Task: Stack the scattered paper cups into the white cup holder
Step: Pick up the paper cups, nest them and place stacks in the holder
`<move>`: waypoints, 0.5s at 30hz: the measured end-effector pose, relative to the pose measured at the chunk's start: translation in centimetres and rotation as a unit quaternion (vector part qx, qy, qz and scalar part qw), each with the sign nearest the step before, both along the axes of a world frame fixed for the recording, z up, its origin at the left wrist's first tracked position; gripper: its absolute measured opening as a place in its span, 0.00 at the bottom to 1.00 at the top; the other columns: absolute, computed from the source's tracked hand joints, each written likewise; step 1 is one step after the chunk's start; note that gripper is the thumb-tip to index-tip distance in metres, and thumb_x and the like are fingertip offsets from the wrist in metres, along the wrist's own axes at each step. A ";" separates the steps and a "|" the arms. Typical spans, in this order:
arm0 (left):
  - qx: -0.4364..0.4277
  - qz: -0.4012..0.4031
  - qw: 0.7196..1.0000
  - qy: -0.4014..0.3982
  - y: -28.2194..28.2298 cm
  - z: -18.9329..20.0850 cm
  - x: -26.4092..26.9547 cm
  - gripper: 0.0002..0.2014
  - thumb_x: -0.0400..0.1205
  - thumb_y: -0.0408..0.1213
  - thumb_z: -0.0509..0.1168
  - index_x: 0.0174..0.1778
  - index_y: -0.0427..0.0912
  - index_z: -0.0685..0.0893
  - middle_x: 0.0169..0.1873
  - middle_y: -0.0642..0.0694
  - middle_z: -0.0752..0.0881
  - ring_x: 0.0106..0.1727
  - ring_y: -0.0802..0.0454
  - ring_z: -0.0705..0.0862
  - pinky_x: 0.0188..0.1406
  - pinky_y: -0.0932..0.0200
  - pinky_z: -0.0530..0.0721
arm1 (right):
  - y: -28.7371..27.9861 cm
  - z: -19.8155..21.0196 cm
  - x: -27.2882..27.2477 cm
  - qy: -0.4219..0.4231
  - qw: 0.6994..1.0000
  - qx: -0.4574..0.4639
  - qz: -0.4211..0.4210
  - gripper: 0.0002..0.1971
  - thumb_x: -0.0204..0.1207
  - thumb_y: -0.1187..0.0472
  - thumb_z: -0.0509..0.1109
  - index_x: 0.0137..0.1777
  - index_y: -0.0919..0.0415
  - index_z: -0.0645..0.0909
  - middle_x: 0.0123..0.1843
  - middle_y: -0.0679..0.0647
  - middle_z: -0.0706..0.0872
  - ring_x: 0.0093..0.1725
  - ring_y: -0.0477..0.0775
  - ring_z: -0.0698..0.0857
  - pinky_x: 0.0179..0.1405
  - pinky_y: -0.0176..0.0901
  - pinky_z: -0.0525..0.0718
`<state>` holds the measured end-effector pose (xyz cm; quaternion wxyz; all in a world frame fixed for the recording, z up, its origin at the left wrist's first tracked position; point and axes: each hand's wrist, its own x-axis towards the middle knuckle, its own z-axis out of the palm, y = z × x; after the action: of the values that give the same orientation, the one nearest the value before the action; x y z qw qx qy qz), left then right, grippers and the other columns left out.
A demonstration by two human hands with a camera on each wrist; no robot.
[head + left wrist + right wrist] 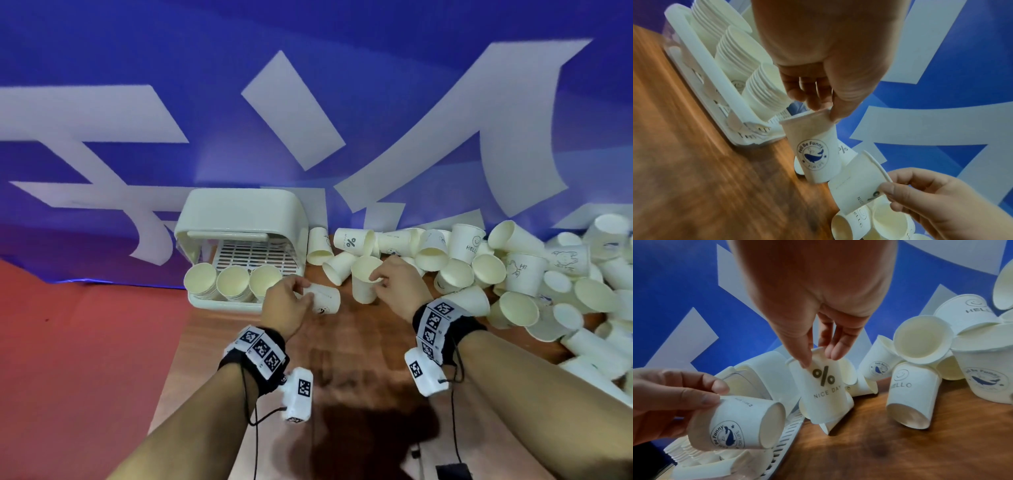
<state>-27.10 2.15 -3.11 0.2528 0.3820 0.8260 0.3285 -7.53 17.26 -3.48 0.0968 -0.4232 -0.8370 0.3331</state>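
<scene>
Head view: two bare hands work over a wooden worktop in front of a blue and white banner. The left hand has its fingers and thumb clamped on the rim of a whale-print cup, which is tilted with its base towards the other hand. Just to the left of those fingers sits the white cup holder, its lid raised, with three stacks of cups leaning in a row inside. The right hand pinches the rim of a percent-sign cup marked NICE DAY, thumb on the outer wall and fingers at the mouth, holding it upright; whether its base touches the worktop cannot be told. To the right of and beyond those fingers lies a heap of loose paper cups, some upright, some on their sides.
</scene>
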 end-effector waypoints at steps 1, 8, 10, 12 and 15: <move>0.003 0.002 1.000 -0.001 -0.3 0.4 -0.4 0.08 0.75 0.33 0.71 0.47 0.48 0.84 0.35 0.55 0.82 0.37 0.54 0.81 0.40 0.60 0.76 | -0.4 0.5 -0.4 0.009 1.000 0.014 0.005 0.06 0.72 0.67 0.74 0.48 0.61 0.87 0.46 0.50 0.77 0.43 0.51 0.79 0.48 0.39 0.77; 0.022 -0.023 0.999 0.031 -3.2 3.9 -4.7 0.13 0.76 0.35 0.71 0.56 0.52 0.82 0.35 0.54 0.84 0.36 0.56 0.82 0.41 0.57 0.81 | -3.1 3.5 -4.9 0.077 0.994 0.066 0.038 0.02 0.76 0.60 0.73 0.47 0.57 0.84 0.46 0.48 0.80 0.45 0.49 0.79 0.47 0.43 0.78; 0.041 -0.010 0.998 0.044 -4.3 4.7 -6.2 0.13 0.76 0.36 0.71 0.55 0.51 0.83 0.36 0.55 0.85 0.36 0.57 0.82 0.41 0.56 0.81 | -4.1 4.3 -6.3 0.091 0.992 0.072 0.045 0.04 0.79 0.57 0.70 0.48 0.56 0.82 0.46 0.48 0.81 0.45 0.49 0.79 0.46 0.43 0.77; 0.051 0.009 0.997 0.053 -5.5 5.6 -7.7 0.11 0.77 0.35 0.70 0.55 0.50 0.84 0.37 0.55 0.84 0.33 0.58 0.81 0.39 0.58 0.80 | -5.1 5.0 -7.7 0.103 0.990 0.079 0.053 0.06 0.81 0.55 0.67 0.47 0.56 0.81 0.45 0.49 0.81 0.44 0.49 0.79 0.45 0.43 0.76; 0.060 0.031 0.994 0.087 -7.3 6.5 -9.9 0.10 0.78 0.35 0.69 0.53 0.49 0.85 0.39 0.55 0.84 0.34 0.57 0.80 0.41 0.58 0.80 | -6.6 5.5 -9.4 0.112 0.990 0.064 0.059 0.06 0.81 0.55 0.67 0.46 0.55 0.81 0.43 0.46 0.79 0.42 0.46 0.77 0.44 0.38 0.70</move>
<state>-37.00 -5.15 3.43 0.1465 0.3976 0.8350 0.3511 -16.96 10.65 2.06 0.1972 -0.3259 -0.8639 0.3297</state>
